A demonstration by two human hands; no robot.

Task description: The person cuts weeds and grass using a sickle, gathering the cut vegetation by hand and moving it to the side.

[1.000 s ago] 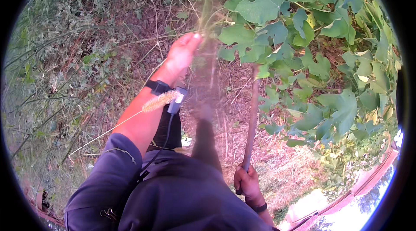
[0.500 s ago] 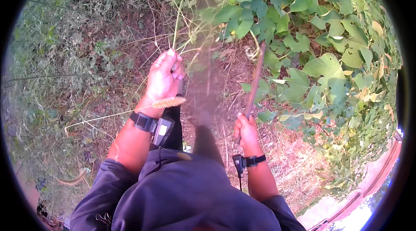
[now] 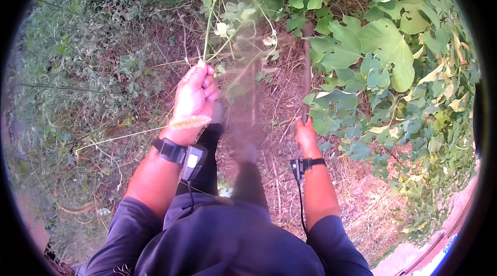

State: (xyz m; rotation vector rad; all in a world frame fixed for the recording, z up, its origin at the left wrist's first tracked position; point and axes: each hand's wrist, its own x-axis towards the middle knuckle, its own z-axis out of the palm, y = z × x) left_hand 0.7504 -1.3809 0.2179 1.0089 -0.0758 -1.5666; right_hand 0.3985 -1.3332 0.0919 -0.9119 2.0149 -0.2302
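My left hand (image 3: 195, 88) is closed in a pinch on the lower end of a green vine stem (image 3: 208, 27), which rises from the fingertips and bends to the right with small leaves and thin tendrils. Across my left wrist lies a fuzzy foxtail grass head (image 3: 190, 122) on a long pale stalk. My right hand (image 3: 306, 134) grips the near end of a brown wooden stick (image 3: 307, 74) that points away from me. Its far end is blurred among the leaves, so I cannot make out whether anything is fixed there.
Broad-leaved vines (image 3: 385, 51) crowd the right side, close to the stick. Tangled weeds (image 3: 98, 64) cover the left. Dry stems and straw (image 3: 357, 193) lie on the ground between and below them. A pale paved edge (image 3: 440, 224) curves along the lower right.
My right hand and the stick have moved forward and slightly right, and the stick is now nearly straight ahead. My left hand keeps its pinch on the vine stem.
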